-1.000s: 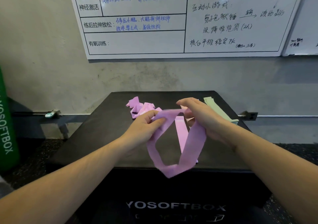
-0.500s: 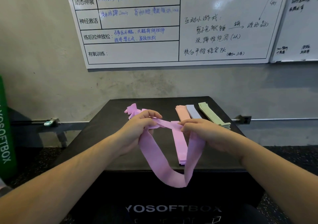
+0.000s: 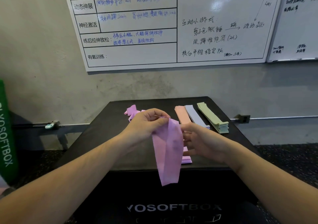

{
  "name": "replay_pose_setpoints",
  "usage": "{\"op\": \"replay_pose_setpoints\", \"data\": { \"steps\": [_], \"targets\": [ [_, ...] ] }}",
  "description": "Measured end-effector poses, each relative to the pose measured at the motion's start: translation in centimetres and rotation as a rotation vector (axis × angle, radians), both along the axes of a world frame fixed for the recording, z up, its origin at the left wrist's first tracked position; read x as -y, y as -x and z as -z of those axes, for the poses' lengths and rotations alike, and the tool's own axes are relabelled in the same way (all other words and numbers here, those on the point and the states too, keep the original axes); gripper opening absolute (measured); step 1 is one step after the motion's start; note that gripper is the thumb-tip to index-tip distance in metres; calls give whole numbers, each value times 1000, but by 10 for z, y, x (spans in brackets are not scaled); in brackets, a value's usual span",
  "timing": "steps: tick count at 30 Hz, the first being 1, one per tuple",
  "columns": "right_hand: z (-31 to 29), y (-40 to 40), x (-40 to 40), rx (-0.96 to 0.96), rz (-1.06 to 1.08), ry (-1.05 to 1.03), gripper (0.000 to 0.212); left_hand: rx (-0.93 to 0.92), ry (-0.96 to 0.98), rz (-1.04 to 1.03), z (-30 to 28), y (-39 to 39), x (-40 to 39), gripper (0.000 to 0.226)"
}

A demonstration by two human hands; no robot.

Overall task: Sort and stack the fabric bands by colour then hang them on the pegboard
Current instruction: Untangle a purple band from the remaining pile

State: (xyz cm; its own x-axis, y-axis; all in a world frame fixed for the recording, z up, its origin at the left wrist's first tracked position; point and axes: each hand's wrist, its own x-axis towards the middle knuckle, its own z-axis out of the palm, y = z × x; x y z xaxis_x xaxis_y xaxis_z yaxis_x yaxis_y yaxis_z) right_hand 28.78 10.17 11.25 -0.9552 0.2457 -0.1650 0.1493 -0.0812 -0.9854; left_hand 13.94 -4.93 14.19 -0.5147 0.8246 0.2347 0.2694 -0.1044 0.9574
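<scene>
Stacks of folded fabric bands line the far right of the black padded box (image 3: 96, 142): peach stack (image 3: 182, 115), lavender stack (image 3: 194, 115), sage-green stack (image 3: 213, 118). We see a crumpled heap of pink bands (image 3: 131, 111) behind our left hand (image 3: 146, 125), which pinches the top of a long pink fabric band (image 3: 167, 153) hanging over the box's front edge. It hides most of a flat pink stack (image 3: 186, 159). Our right hand (image 3: 201, 141) sits just beside it, fingers spread, gripping nothing. A whiteboard (image 3: 172, 25) hangs above.
</scene>
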Motion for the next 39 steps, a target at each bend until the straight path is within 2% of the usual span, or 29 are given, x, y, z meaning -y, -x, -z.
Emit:
{"op": "replay_pose_setpoints", "data": {
  "steps": [2, 3, 7, 10, 14, 18, 22, 26, 29, 31, 35, 39],
  "targets": [
    [-2, 2, 2, -11, 76, 28, 46, -46, -1, 29, -1, -3, 1, 13],
    [-4, 3, 3, -14, 113, 9, 44, -76, 2, 38, -1, -4, 1, 13],
    [-8, 5, 6, -146, 187, -35, 17, -167, -7, 44, 5, -5, 0, 12],
    [-14, 5, 14, -223, 240, 13, 10, -146, -20, 39, 10, -6, 2, 18],
    [-19, 2, 24, -238, 250, -7, 20, -110, 17, 10, 19, -6, 5, 25],
    [-22, -1, 28, -245, 267, -55, 17, -26, 10, -23, 24, -13, 7, 14],
    [-20, -2, 26, -261, 298, -39, 13, -55, 10, -108, 25, -13, 7, 18],
    [-12, -5, 23, -186, 305, -155, 32, -73, -75, -107, 18, -20, 10, 24],
    [-9, -9, 23, -241, 276, -133, 10, -120, -121, -94, 12, -27, 10, 26],
    [-10, -10, 22, -268, 267, -160, 3, -115, -148, -99, 10, -30, 9, 26],
    [-11, -8, 20, -268, 291, -166, 6, -156, -157, -146, 11, -31, 6, 37],
    [-13, -6, 18, -290, 356, -120, 13, -154, -167, -133, 9, -33, 4, 35]
  ]
}}
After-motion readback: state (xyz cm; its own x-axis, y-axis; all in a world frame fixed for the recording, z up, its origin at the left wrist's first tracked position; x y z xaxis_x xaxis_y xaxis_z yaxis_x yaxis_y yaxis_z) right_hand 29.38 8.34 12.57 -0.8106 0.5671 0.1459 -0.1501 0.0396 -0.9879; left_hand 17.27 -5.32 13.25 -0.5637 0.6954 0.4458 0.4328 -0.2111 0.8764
